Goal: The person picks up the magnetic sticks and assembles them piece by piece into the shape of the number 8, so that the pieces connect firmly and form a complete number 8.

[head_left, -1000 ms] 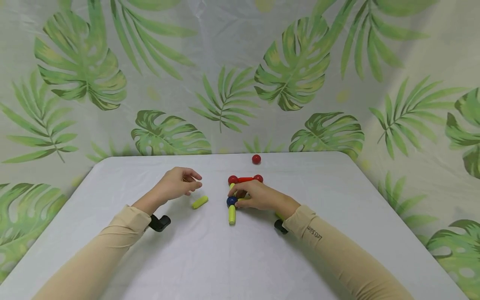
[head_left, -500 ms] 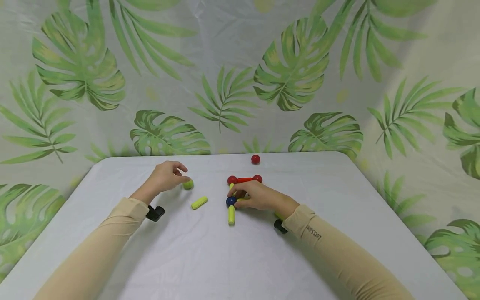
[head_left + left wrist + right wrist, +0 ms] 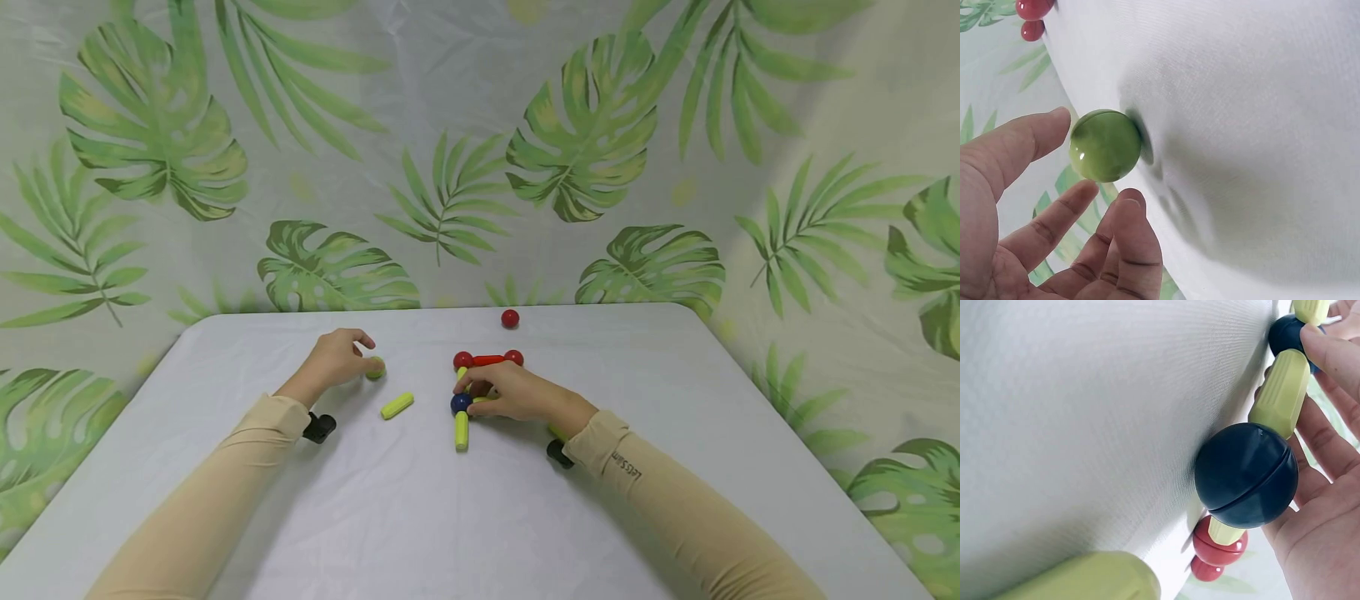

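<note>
My left hand (image 3: 336, 357) is at a green ball (image 3: 1107, 147) that rests on the table. In the left wrist view its thumb and fingers spread loosely about the ball, with a gap at the thumb. My right hand (image 3: 517, 392) pinches a blue ball (image 3: 461, 404) of a joined figure. From that ball a yellow-green stick (image 3: 462, 432) points toward me, and another stick (image 3: 1282, 394) runs to a second blue ball (image 3: 1247, 475), which the hand hides in the head view. Behind, a red stick (image 3: 489, 360) links two red balls (image 3: 463, 360).
A loose yellow-green stick (image 3: 397, 406) lies between the hands. Another stick (image 3: 557, 432) shows partly under my right wrist. Near the far edge of the white table (image 3: 420, 517) sits a lone red ball (image 3: 510, 318). A leaf-print cloth (image 3: 442, 200) hangs behind.
My left hand has moved left and slightly away, then a little back to the right. The green ball has come into view beside it. The right hand stays on the blue ball.
</note>
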The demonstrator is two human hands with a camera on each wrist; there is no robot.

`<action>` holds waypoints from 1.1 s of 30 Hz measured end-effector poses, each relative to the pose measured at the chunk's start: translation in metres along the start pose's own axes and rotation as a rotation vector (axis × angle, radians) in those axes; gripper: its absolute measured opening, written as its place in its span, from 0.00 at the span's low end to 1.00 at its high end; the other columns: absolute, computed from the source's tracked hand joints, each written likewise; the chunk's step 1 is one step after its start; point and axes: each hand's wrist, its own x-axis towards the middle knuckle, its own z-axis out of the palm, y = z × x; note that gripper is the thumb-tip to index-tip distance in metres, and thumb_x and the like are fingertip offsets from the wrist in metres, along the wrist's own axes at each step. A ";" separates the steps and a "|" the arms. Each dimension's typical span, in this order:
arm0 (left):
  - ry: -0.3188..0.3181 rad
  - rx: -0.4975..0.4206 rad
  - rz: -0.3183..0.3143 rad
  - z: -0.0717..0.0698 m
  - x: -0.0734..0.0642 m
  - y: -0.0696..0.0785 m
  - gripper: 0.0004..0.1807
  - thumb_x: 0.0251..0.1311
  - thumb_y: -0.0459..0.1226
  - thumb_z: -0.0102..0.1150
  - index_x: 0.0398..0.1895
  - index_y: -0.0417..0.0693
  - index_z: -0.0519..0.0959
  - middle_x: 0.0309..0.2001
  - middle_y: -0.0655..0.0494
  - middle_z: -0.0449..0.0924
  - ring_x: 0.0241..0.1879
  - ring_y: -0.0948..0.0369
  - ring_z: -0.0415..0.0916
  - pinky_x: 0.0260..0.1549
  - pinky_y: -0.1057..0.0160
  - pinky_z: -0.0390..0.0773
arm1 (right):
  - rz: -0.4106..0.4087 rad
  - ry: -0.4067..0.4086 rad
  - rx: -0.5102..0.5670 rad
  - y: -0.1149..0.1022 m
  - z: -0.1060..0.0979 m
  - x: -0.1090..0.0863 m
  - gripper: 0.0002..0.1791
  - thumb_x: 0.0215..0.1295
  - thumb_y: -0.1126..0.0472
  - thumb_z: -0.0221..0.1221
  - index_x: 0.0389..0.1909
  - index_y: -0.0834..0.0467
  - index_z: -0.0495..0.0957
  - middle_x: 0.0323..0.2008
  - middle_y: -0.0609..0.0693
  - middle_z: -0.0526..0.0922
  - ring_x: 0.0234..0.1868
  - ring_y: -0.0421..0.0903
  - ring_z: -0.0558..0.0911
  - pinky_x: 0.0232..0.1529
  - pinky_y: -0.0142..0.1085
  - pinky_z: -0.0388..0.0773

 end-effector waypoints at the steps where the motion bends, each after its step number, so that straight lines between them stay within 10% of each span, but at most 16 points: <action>1: -0.002 -0.004 -0.001 0.000 0.000 0.000 0.26 0.69 0.47 0.68 0.63 0.40 0.81 0.55 0.37 0.83 0.45 0.48 0.81 0.40 0.55 0.80 | 0.000 0.001 0.000 0.000 0.000 0.000 0.18 0.72 0.58 0.71 0.61 0.49 0.84 0.50 0.46 0.89 0.52 0.41 0.84 0.60 0.41 0.84; 33: 0.050 -0.069 -0.014 0.006 -0.013 0.003 0.17 0.64 0.46 0.75 0.48 0.43 0.88 0.45 0.45 0.90 0.43 0.52 0.82 0.39 0.59 0.79 | 0.016 0.002 0.015 -0.002 0.000 -0.002 0.18 0.71 0.58 0.71 0.60 0.49 0.84 0.49 0.46 0.89 0.51 0.41 0.84 0.59 0.40 0.84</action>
